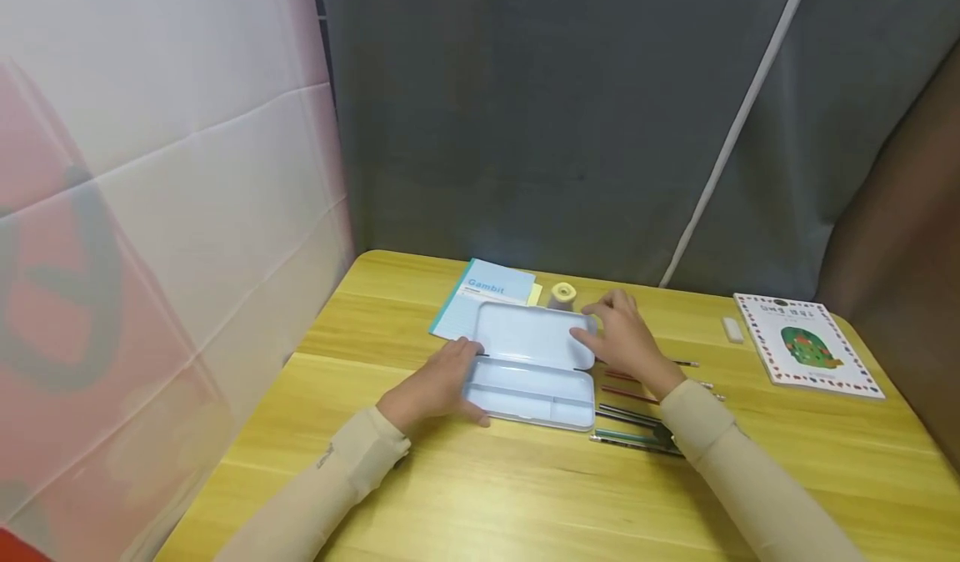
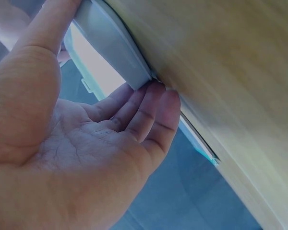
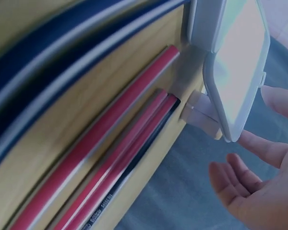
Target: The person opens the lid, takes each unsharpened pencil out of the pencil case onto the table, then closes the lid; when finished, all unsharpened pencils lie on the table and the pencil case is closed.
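A pale blue pencil case (image 1: 510, 403) lies opened on the table, its compartments holding nothing visible. Its lid (image 1: 532, 337) is tilted up at the far side. My left hand (image 1: 437, 385) holds the case's left end, thumb by the front corner and fingers at the hinge corner. The left wrist view shows those fingertips curled against the case body (image 2: 117, 48). With my right hand (image 1: 630, 345) I grip the lid's right edge between thumb and forefinger. In the right wrist view, the remaining fingers of that hand (image 3: 264, 191) curl loosely below the lid (image 3: 240, 67).
Several pencils (image 1: 630, 395), some red, lie right of the case. Behind it are a blue "Gambit" notebook (image 1: 487, 283) and a small yellow-topped object (image 1: 562, 295). A white eraser (image 1: 732, 329) and a picture-covered book (image 1: 810, 345) lie at the right. A dark curtain (image 1: 525, 128) hangs behind the table.
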`<state>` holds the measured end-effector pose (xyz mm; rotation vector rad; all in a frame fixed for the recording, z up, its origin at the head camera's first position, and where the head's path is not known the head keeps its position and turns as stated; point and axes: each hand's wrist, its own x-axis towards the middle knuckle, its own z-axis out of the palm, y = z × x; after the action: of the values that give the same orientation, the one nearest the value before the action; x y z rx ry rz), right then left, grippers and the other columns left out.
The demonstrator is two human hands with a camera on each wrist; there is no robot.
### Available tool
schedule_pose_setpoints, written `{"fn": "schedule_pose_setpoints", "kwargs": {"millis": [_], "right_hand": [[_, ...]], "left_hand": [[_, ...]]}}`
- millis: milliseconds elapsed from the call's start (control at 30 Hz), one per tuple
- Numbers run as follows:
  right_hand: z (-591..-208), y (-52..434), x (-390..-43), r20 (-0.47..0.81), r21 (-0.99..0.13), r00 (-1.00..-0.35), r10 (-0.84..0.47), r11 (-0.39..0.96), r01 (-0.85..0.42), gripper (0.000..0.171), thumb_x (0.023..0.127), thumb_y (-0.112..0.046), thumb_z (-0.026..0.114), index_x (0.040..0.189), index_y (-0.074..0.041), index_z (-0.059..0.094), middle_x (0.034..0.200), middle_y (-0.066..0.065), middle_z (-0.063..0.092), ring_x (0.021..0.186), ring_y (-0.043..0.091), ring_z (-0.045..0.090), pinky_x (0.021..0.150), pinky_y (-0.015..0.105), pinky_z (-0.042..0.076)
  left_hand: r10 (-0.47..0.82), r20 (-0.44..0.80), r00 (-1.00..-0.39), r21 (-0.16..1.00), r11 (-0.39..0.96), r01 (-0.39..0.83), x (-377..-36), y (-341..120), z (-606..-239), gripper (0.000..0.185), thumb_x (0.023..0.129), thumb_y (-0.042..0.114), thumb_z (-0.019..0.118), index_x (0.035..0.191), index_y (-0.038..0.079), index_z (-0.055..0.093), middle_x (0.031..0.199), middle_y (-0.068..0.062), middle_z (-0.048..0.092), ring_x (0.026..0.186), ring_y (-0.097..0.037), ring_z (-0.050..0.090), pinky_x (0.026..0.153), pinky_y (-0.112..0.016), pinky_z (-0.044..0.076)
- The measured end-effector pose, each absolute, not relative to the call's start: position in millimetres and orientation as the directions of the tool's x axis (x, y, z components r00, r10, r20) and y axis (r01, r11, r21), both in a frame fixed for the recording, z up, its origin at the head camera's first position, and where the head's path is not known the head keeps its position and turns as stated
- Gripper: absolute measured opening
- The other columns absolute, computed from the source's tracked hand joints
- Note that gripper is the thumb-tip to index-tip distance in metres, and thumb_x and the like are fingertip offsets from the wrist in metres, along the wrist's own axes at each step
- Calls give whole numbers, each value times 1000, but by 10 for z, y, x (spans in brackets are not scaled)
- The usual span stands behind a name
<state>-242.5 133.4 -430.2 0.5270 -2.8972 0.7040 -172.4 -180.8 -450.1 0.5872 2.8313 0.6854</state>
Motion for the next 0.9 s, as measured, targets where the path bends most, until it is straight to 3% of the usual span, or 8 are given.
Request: {"fn": "schedule_pose_setpoints", "kwargs": {"millis": [167, 333, 600, 733, 900], "right_hand": [[-4300, 1329, -2396, 163, -434, -938, -307, 831, -347, 53, 101, -37, 73, 135, 3, 69, 137, 24, 55, 125, 40, 53, 105, 57, 50], [-4222, 1314, -2302, 159, -458, -939, -305, 820, -344, 54, 102, -37, 72, 137, 3, 66, 135, 21, 60, 118, 37, 63, 102, 55, 55], [-4133, 1301, -2000, 240, -520, -920, -309, 760, -390, 47, 104, -33, 69, 134, 3, 65, 134, 21, 66, 119, 38, 67, 97, 53, 59], [-4187, 1316, -1802, 301, -526, -894, -331, 724, -445, 38, 105, -28, 69, 131, 0, 64, 127, 19, 70, 114, 35, 72, 94, 50, 62], [-4296, 1334, -1573, 373, -515, -851, -370, 680, -522, 19, 105, -22, 70, 118, -9, 66, 110, 7, 73, 104, 24, 74, 89, 45, 62]], "left_hand": [[419, -70, -905, 471, 814, 340, -1711, -1790, -4500, 109, 67, 43, 102, 148, -2, 45, 137, -17, 56, 125, -31, 51, 117, -50, 45], [426, -26, -904, 476, 801, 364, -1686, -1789, -4509, 111, 67, 39, 103, 148, -5, 41, 137, -19, 56, 123, -31, 52, 115, -49, 46], [387, 87, -918, 498, 782, 376, -1621, -1762, -4539, 96, 61, 30, 107, 125, -3, 44, 104, -14, 55, 97, -26, 53, 93, -43, 52], [330, 88, -940, 525, 787, 325, -1590, -1735, -4539, 95, 57, 29, 108, 119, -3, 43, 100, -12, 53, 94, -26, 52, 90, -43, 51], [282, 45, -958, 616, 748, 249, -1553, -1744, -4544, 98, 58, 29, 108, 124, -5, 44, 111, -16, 53, 105, -28, 51, 95, -44, 49]]}}
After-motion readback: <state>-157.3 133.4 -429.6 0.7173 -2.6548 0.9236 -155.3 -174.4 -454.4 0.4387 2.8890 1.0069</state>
